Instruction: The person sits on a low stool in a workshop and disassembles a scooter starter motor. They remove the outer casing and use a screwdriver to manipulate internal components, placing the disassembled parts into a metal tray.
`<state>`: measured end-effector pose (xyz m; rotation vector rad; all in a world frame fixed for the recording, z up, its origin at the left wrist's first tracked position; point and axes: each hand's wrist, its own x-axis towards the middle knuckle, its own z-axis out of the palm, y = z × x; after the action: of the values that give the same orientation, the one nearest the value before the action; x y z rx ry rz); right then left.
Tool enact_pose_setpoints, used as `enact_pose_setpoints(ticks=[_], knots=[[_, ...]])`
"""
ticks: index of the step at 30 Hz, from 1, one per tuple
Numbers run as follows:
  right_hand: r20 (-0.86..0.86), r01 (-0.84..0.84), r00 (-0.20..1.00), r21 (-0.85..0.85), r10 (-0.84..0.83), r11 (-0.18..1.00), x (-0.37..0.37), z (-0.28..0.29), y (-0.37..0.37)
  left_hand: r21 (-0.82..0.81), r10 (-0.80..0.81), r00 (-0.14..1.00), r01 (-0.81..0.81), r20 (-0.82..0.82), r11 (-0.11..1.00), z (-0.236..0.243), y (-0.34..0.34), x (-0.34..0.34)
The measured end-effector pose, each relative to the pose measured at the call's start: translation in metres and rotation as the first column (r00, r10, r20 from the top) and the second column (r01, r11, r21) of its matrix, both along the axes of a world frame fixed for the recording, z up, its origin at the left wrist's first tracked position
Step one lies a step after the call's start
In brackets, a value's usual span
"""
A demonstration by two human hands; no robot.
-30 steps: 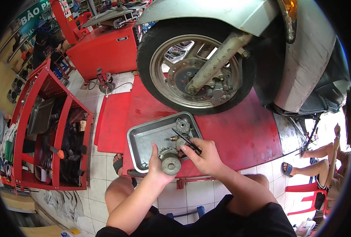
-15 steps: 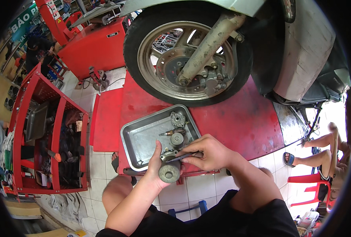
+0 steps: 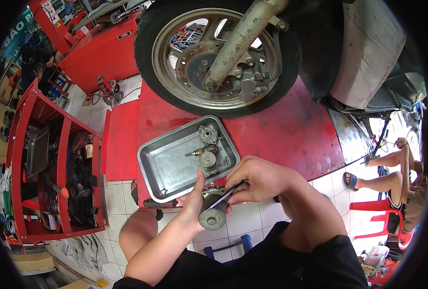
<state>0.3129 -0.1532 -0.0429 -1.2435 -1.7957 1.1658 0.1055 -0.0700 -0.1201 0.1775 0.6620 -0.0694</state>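
Red workshop platform under a motorbike's front wheel sets the scene as the left hand wraps a flanged metal cylinder at the near side of a steel tray, and the right hand pinches a thin dark strip against it (steady cylinder, flat strip would probably serve best). The tray holds a cast metal cover, a pointed fitting and a round-capped part.

red cart, motorcycle wheel, red chair
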Motion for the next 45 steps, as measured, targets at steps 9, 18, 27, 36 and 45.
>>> enact_pose_setpoints(ticks=[9,18,27,36,45], knots=[[0.139,0.002,0.99,0.013,-0.004,1.0,-0.003,0.006,-0.001,-0.034,0.026,0.999,-0.025,0.026,0.999,-0.006,-0.004,0.0],[0.152,0.069,0.986,0.044,-0.075,0.997,-0.006,0.008,-0.002,-0.082,0.045,0.989,-0.034,0.14,0.996,-0.002,0.003,-0.002],[-0.223,0.537,0.836,0.147,-0.501,0.83,-0.007,0.016,-0.004,-0.031,0.247,0.968,-0.249,-0.051,0.968,0.012,0.008,0.002],[-0.131,0.708,0.706,0.151,-0.696,0.69,-0.033,0.038,-0.024,0.205,0.535,0.844,-0.518,-0.034,0.831,0.003,0.015,-0.005],[-0.15,0.463,0.883,0.438,-0.445,0.771,-0.052,0.039,-0.03,0.183,0.49,0.872,-0.484,0.013,0.856,0.003,0.012,-0.01]])
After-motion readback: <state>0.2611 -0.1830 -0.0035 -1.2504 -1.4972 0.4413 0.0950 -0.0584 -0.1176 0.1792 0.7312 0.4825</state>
